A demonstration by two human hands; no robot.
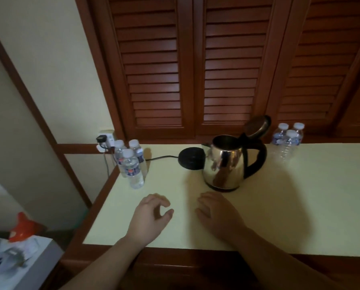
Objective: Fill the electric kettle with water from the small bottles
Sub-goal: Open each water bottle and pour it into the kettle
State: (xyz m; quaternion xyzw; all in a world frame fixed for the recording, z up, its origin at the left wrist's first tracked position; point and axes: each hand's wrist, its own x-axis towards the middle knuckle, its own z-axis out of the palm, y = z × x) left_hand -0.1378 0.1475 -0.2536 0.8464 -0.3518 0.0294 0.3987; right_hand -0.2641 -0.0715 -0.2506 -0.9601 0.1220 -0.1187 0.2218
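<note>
Hands hover low over the cream bench (300, 206), both empty: the left hand (148, 216) loosely curled, the right hand (216, 212) relaxed. At 12 o'clock the steel kettle (227, 164) stands lid-up, off its base (190, 158). Full small bottles (131, 162) cluster at 10 o'clock, more bottles (288, 137) at 2; likely light, thin-walled, best held mid-body.

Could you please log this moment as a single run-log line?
kettle: lid open, off base | left hand: empty | right hand: empty | bottles: capped, untouched
</note>
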